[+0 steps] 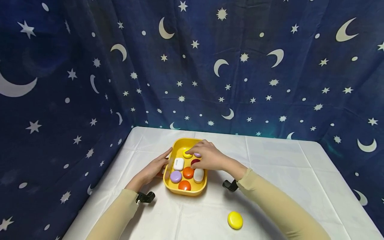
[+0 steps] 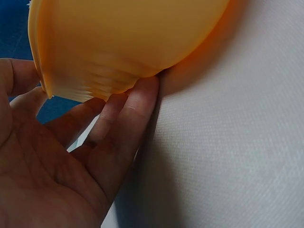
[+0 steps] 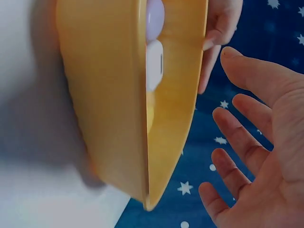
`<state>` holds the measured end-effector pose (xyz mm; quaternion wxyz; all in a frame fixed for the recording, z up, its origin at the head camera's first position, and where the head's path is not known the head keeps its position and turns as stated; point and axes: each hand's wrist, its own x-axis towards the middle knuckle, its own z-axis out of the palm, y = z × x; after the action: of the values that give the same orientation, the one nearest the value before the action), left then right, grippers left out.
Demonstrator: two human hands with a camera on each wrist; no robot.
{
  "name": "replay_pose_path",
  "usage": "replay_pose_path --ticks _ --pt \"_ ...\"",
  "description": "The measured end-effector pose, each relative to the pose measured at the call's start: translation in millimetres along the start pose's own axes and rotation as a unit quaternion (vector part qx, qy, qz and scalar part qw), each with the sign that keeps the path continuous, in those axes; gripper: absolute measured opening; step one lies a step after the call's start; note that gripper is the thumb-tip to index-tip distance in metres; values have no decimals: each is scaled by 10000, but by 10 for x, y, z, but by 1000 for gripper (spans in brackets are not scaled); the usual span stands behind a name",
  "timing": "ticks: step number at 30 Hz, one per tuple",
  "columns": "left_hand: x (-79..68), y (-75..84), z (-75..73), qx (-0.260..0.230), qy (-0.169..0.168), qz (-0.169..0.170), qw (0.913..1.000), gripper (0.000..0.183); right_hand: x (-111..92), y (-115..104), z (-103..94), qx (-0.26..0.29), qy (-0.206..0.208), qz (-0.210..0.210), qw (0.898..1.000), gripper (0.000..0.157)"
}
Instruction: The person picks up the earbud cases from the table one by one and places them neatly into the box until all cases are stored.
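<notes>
The yellow box (image 1: 185, 192) stands on the table, an open oblong tub with rounded corners. My left hand (image 1: 153, 169) holds its left side, thumb at the rim and fingers against the outer wall, as the left wrist view shows. Over the box's right half hovers my right hand (image 1: 210, 155), fingers spread, holding nothing in the right wrist view. Inside lie a white rounded case (image 1: 178, 164), a yellow disc (image 1: 187, 153), a purple disc (image 1: 175, 176), orange-red discs (image 1: 184, 185), and a whitish oval piece (image 1: 198, 175). A dark red disc and another purple one are partly hidden by my right hand.
Another yellow disc (image 1: 235, 220) lies on the white tablecloth (image 1: 270, 173), nearer me and right of the box. A dark blue cloth (image 1: 192, 66) with moons and stars hangs behind the table and along its left side.
</notes>
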<state>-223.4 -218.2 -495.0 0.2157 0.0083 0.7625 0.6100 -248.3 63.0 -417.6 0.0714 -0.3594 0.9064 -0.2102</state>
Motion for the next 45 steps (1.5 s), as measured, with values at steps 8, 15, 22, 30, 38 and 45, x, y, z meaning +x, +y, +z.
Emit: replay_pose_path --ticks 8,15,22,30,38,45 --pt "-1 -6 13 61 68 -10 10000 62 -315 107 -122 237 294 149 9992 54" --pt "1 1 -2 13 113 -11 9999 62 -744 275 -163 194 514 169 9983 56" --pt "1 9 1 95 122 26 9999 62 -1198 352 -132 89 535 163 9984 58" --pt "0 13 14 78 82 -21 9999 62 -1556 355 41 240 220 239 9992 59" --pt "11 -4 -4 79 50 2 10000 62 -1805 382 307 342 -358 195 9986 59" --pt "21 -9 -2 97 46 -13 9999 63 -1964 397 459 571 -552 217 9966 61"
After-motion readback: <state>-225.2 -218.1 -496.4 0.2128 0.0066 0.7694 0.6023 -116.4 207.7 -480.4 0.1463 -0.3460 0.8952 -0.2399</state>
